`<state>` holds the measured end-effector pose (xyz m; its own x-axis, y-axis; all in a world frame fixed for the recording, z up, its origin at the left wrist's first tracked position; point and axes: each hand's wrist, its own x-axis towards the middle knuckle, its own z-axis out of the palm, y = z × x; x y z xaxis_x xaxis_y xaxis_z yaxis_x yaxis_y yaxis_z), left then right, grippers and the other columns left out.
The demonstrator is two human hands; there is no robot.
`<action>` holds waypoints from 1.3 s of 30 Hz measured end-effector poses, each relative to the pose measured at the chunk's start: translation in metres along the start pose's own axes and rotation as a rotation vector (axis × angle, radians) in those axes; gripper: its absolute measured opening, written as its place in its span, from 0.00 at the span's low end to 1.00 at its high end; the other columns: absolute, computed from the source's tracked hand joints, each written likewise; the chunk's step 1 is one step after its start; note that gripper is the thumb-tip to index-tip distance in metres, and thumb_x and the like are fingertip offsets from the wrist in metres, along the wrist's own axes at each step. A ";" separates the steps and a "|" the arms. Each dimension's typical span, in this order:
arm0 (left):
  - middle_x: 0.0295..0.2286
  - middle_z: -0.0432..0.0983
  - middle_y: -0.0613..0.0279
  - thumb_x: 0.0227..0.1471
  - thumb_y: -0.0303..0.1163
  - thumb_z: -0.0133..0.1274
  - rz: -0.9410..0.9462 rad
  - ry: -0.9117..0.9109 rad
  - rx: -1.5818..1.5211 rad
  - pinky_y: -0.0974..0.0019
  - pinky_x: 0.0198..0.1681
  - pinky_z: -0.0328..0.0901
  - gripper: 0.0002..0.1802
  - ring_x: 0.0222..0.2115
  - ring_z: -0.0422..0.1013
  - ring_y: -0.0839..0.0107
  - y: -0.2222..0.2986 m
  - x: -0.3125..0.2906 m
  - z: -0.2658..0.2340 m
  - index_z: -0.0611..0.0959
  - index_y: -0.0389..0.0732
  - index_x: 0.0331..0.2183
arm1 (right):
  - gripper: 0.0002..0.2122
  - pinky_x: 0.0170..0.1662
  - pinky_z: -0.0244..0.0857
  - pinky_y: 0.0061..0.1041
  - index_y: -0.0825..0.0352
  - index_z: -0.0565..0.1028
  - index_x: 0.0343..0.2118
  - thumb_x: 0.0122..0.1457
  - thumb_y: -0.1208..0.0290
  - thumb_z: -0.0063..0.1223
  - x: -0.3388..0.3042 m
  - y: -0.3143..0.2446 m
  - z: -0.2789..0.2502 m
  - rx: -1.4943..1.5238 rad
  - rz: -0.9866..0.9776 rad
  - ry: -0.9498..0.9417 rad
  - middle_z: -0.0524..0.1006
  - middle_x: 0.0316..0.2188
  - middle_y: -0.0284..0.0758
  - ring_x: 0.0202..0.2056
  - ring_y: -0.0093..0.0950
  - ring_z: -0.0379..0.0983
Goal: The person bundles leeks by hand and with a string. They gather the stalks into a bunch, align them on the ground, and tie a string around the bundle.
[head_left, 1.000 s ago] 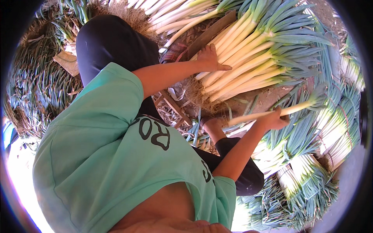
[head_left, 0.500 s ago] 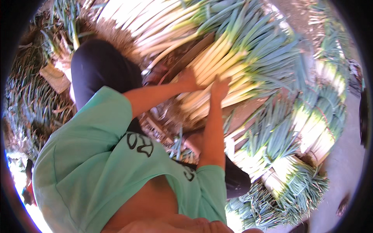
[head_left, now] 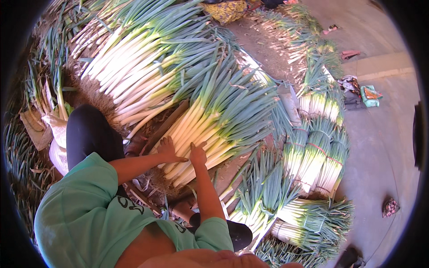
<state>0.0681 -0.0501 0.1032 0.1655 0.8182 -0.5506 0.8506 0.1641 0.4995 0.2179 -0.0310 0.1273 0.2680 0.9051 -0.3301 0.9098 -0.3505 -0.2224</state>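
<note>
A loose spread of long green onions (head_left: 203,120), with pale stalks and blue-green leaves, lies in front of me with its roots toward my body. My left hand (head_left: 167,151) rests on the pale stalks near the root end, fingers apart and thumb stretched to the right. Just right of it, my right hand (head_left: 198,154) touches the same stalks, its fingers extended and apart. Neither hand is closed around a stalk. Beyond a brown board (head_left: 166,125) on the left lies a larger heap of green onions (head_left: 134,67).
Tied green onion bundles (head_left: 313,156) stand at the right, with more bundles (head_left: 308,221) nearer me. My bent knee (head_left: 91,134) is at the left, beside a pale sack (head_left: 58,143). A patterned yellow bundle (head_left: 225,11) sits at the far edge. Concrete floor (head_left: 375,147) extends right.
The view has shifted, bringing the tied bundles and floor at the right into sight. Both hands stay on the same stalks; the left hand's fingers now look more spread.
</note>
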 end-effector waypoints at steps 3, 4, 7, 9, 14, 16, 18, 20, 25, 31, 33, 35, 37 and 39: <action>0.53 0.47 0.35 0.21 0.73 0.57 -0.070 0.055 0.006 0.46 0.53 0.52 0.79 0.55 0.47 0.43 -0.010 -0.002 -0.006 0.40 0.23 0.56 | 0.28 0.43 0.64 0.40 0.73 0.62 0.49 0.56 0.51 0.45 0.005 -0.030 -0.043 -0.127 -0.049 -0.155 0.74 0.36 0.52 0.40 0.46 0.71; 0.53 0.47 0.36 0.21 0.73 0.58 -0.067 0.051 0.010 0.46 0.53 0.52 0.79 0.55 0.47 0.44 -0.003 -0.005 -0.006 0.41 0.22 0.55 | 0.27 0.44 0.62 0.40 0.72 0.63 0.49 0.55 0.53 0.47 0.015 -0.026 -0.049 -0.112 -0.098 0.056 0.72 0.39 0.50 0.43 0.44 0.69; 0.53 0.47 0.36 0.21 0.73 0.58 -0.057 0.043 0.047 0.46 0.52 0.53 0.78 0.55 0.48 0.45 0.002 -0.004 0.000 0.40 0.22 0.55 | 0.25 0.50 0.55 0.39 0.70 0.65 0.49 0.54 0.57 0.50 0.044 -0.026 -0.046 -0.101 -0.278 0.459 0.66 0.48 0.44 0.51 0.39 0.60; 0.53 0.48 0.36 0.22 0.72 0.58 -0.052 0.059 0.083 0.46 0.52 0.53 0.78 0.55 0.48 0.45 0.006 -0.002 0.009 0.40 0.22 0.55 | 0.24 0.53 0.50 0.38 0.68 0.64 0.51 0.55 0.59 0.49 0.063 -0.031 -0.044 -0.144 -0.425 0.450 0.59 0.55 0.40 0.55 0.38 0.52; 0.53 0.48 0.35 0.23 0.71 0.59 -0.072 0.123 0.085 0.46 0.51 0.54 0.76 0.54 0.50 0.45 0.003 -0.005 0.009 0.42 0.23 0.55 | 0.24 0.56 0.47 0.38 0.63 0.61 0.56 0.56 0.62 0.47 0.078 -0.009 -0.003 -0.021 -0.526 0.572 0.57 0.57 0.35 0.56 0.39 0.52; 0.52 0.48 0.35 0.23 0.71 0.59 -0.102 0.139 0.096 0.46 0.51 0.55 0.76 0.54 0.51 0.45 0.002 -0.002 0.010 0.42 0.23 0.55 | 0.24 0.56 0.47 0.38 0.62 0.61 0.56 0.56 0.62 0.47 0.089 -0.012 -0.004 0.055 -0.552 0.604 0.57 0.57 0.34 0.56 0.39 0.52; 0.52 0.49 0.36 0.22 0.72 0.58 -0.116 0.146 0.109 0.46 0.51 0.55 0.76 0.54 0.51 0.46 -0.004 0.003 0.018 0.43 0.23 0.55 | 0.24 0.56 0.47 0.39 0.61 0.61 0.55 0.57 0.61 0.47 0.090 -0.011 0.005 0.059 -0.537 0.585 0.57 0.57 0.35 0.56 0.39 0.52; 0.52 0.49 0.35 0.22 0.73 0.57 -0.074 0.163 0.117 0.47 0.50 0.56 0.76 0.54 0.52 0.46 -0.006 0.006 0.020 0.44 0.23 0.55 | 0.24 0.56 0.47 0.40 0.61 0.61 0.55 0.56 0.61 0.47 0.087 -0.016 -0.005 0.029 -0.540 0.589 0.58 0.57 0.35 0.56 0.39 0.52; 0.53 0.49 0.35 0.22 0.74 0.56 -0.036 0.136 0.095 0.48 0.50 0.57 0.77 0.54 0.52 0.45 0.005 0.003 0.013 0.44 0.22 0.55 | 0.23 0.54 0.52 0.39 0.62 0.64 0.53 0.53 0.64 0.51 0.050 0.023 -0.065 -0.028 -0.592 0.297 0.61 0.55 0.39 0.54 0.41 0.57; 0.58 0.35 0.32 0.25 0.76 0.52 -0.029 0.057 0.110 0.49 0.59 0.44 0.78 0.59 0.38 0.42 -0.008 0.015 0.012 0.38 0.22 0.56 | 0.20 0.42 0.67 0.31 0.65 0.68 0.48 0.50 0.68 0.51 0.015 0.276 -0.147 0.103 -0.310 0.327 0.75 0.37 0.40 0.41 0.35 0.72; 0.58 0.31 0.32 0.26 0.76 0.51 -0.032 0.056 0.067 0.50 0.61 0.39 0.78 0.60 0.34 0.42 -0.021 0.029 0.028 0.36 0.24 0.56 | 0.15 0.30 0.68 0.27 0.68 0.70 0.43 0.52 0.70 0.49 -0.021 0.426 -0.134 0.581 -0.070 0.290 0.76 0.32 0.39 0.30 0.30 0.75; 0.58 0.34 0.32 0.27 0.75 0.52 -0.107 0.046 0.099 0.51 0.60 0.42 0.76 0.59 0.37 0.42 -0.028 0.025 0.020 0.36 0.25 0.57 | 0.11 0.22 0.66 0.25 0.71 0.73 0.35 0.54 0.69 0.47 -0.098 0.440 -0.141 1.048 0.430 0.565 0.76 0.27 0.39 0.23 0.28 0.74; 0.57 0.36 0.32 0.28 0.74 0.53 -0.094 0.024 0.085 0.52 0.60 0.43 0.75 0.59 0.40 0.42 -0.016 0.024 0.022 0.37 0.25 0.57 | 0.10 0.20 0.65 0.25 0.72 0.73 0.32 0.53 0.69 0.45 -0.175 0.482 -0.108 0.932 0.854 0.761 0.76 0.25 0.39 0.21 0.28 0.74; 0.57 0.39 0.31 0.29 0.72 0.54 -0.061 0.034 0.061 0.53 0.59 0.45 0.74 0.58 0.42 0.42 -0.015 0.027 0.031 0.38 0.24 0.57 | 0.11 0.20 0.65 0.26 0.73 0.74 0.31 0.50 0.70 0.45 -0.231 0.538 -0.035 0.787 1.092 0.604 0.76 0.24 0.41 0.21 0.29 0.73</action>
<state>0.0752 -0.0472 0.0602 0.0960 0.8263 -0.5550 0.8874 0.1815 0.4237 0.6564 -0.4200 0.1156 0.9605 0.0040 -0.2783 -0.1752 -0.7682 -0.6158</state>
